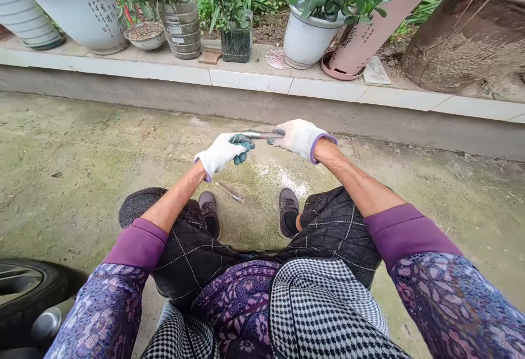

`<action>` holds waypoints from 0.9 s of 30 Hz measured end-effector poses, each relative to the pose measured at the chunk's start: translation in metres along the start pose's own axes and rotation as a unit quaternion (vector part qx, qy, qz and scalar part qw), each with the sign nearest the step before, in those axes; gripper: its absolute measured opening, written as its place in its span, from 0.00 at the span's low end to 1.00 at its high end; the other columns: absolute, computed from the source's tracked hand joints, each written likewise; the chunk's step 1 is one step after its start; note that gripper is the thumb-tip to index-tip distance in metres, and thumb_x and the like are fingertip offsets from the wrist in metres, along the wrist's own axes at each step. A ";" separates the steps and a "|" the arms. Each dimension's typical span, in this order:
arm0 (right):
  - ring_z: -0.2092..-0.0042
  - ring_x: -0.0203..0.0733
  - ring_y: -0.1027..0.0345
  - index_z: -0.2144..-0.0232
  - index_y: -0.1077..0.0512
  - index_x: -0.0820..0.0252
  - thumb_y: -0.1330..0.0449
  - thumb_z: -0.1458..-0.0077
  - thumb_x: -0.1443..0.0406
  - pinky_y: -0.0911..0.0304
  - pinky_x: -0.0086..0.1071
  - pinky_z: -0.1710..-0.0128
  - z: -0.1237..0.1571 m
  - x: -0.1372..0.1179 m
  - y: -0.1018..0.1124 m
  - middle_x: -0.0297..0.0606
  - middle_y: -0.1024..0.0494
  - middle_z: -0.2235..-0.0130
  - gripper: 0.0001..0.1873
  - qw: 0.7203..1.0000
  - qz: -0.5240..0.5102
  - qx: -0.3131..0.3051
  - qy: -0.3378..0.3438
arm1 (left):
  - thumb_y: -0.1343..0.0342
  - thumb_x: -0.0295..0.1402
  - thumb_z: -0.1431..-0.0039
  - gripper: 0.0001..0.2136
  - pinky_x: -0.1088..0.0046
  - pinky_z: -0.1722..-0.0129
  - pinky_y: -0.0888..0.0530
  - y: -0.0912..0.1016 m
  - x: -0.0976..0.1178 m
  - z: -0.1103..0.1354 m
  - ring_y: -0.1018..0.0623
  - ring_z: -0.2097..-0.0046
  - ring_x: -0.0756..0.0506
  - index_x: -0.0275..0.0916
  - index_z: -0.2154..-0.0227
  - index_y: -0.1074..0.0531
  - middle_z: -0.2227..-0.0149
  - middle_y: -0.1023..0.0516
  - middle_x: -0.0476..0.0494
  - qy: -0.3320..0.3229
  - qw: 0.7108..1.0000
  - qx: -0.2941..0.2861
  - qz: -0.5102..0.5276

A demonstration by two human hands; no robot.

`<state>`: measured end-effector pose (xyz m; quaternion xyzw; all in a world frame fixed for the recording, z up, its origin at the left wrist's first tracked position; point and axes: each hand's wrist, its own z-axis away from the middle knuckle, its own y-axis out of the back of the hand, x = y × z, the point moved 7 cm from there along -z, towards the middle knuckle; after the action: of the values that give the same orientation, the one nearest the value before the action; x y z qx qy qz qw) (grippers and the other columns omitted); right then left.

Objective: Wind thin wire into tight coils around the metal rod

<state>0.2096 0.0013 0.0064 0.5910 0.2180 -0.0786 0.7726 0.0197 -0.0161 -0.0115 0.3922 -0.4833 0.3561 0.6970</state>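
Observation:
Both my hands wear white work gloves with dark green coated fingers and purple cuffs. Between them, above the ground, a short brownish rod with a silvery, ribbed, wire-wound section (255, 134) lies nearly level. My left hand (226, 149) has its fingers closed around the wound end. At the other end, my right hand (301, 136) grips the plain shaft. The fingers partly hide both ends. Below, a thin brown stick-like piece (230, 192) lies on the ground between my shoes, near a scatter of white powder (287, 177).
Ahead runs a low tiled ledge (250, 82) with several potted plants, including a white pot (310, 39), a pink pot (356, 47) and a big brown jar (455, 36). A black tyre (49, 293) stands at the lower left. The ground is mossy concrete (82, 173).

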 end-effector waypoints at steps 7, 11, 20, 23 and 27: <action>0.75 0.35 0.41 0.67 0.25 0.60 0.37 0.43 0.51 0.47 0.33 0.76 0.012 -0.009 0.023 0.32 0.33 0.77 0.17 0.995 -0.062 0.076 -0.027 | 0.45 0.18 0.41 0.07 0.76 0.77 0.29 0.005 0.012 0.004 0.27 0.79 0.53 0.29 0.66 0.22 0.80 0.24 0.48 -0.004 0.998 0.010 0.061; 0.81 0.29 0.47 0.65 0.27 0.61 0.34 0.44 0.49 0.47 0.29 0.84 0.022 -0.019 0.017 0.28 0.36 0.79 0.20 0.962 -0.269 0.018 -0.050 | 0.46 0.16 0.41 0.08 0.76 0.78 0.31 0.010 0.013 0.000 0.28 0.80 0.53 0.31 0.67 0.23 0.81 0.26 0.50 -0.020 0.997 0.034 0.061; 0.84 0.29 0.47 0.61 0.23 0.66 0.27 0.57 0.45 0.46 0.27 0.89 0.045 -0.043 -0.005 0.26 0.36 0.82 0.32 0.924 -0.333 -0.187 0.010 | 0.46 0.19 0.44 0.07 0.80 0.80 0.36 0.016 0.023 -0.003 0.31 0.79 0.55 0.33 0.72 0.25 0.79 0.27 0.51 -0.106 0.992 0.034 -0.067; 0.83 0.29 0.46 0.63 0.23 0.65 0.28 0.55 0.45 0.47 0.27 0.87 0.051 -0.039 -0.012 0.27 0.35 0.81 0.30 0.928 -0.276 -0.249 0.027 | 0.43 0.21 0.49 0.06 0.80 0.74 0.31 0.018 0.024 -0.001 0.27 0.74 0.54 0.33 0.69 0.22 0.73 0.22 0.48 -0.129 0.990 0.023 -0.059; 0.81 0.30 0.45 0.66 0.22 0.63 0.33 0.46 0.53 0.50 0.28 0.84 0.052 -0.032 -0.023 0.27 0.36 0.80 0.17 0.955 -0.122 -0.266 0.053 | 0.42 0.25 0.51 0.05 0.79 0.76 0.32 0.013 0.012 0.000 0.30 0.76 0.54 0.33 0.70 0.22 0.76 0.24 0.49 -0.071 0.993 0.001 -0.094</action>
<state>0.1845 -0.0589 0.0105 0.3359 0.3425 -0.0799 0.8737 0.0117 -0.0088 0.0026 0.4606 -0.4920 0.2604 0.6914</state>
